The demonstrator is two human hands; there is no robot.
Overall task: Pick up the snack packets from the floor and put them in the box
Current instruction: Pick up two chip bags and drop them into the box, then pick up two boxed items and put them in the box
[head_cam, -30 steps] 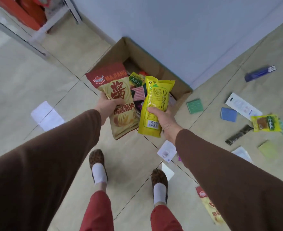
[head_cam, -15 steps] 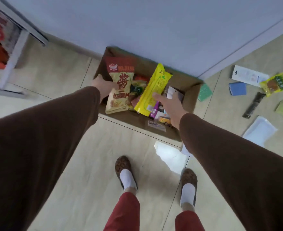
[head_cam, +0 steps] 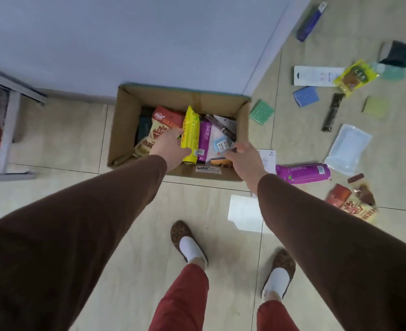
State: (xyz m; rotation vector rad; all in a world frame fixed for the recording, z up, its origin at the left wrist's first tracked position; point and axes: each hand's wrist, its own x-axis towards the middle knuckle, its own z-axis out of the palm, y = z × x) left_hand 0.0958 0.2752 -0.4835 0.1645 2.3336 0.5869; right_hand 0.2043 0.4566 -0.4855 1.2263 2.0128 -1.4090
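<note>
The open cardboard box [head_cam: 124, 130] stands on the tiled floor against the grey wall, holding several packets. A red-and-beige chips packet [head_cam: 163, 121] lies at its left, a yellow packet [head_cam: 190, 132] stands on edge beside it, and a purple packet [head_cam: 205, 139] is further right. My left hand [head_cam: 171, 146] reaches into the box and rests on the chips packet, next to the yellow one; its fingers are hidden. My right hand [head_cam: 243, 157] hovers over the box's near right corner with loosely bent fingers, holding nothing.
Right of the box, a purple packet [head_cam: 302, 173], a chips packet [head_cam: 354, 205], a yellow packet [head_cam: 354, 76], a white pouch [head_cam: 347, 149] and small coloured blocks lie on the floor. A white shelf [head_cam: 8, 130] stands left. My slippered feet [head_cam: 188, 243] are just behind the box.
Both packets went from held above the box to lying inside it. My right hand has let go of the yellow packet and drawn back right. The view swung to show more floor.
</note>
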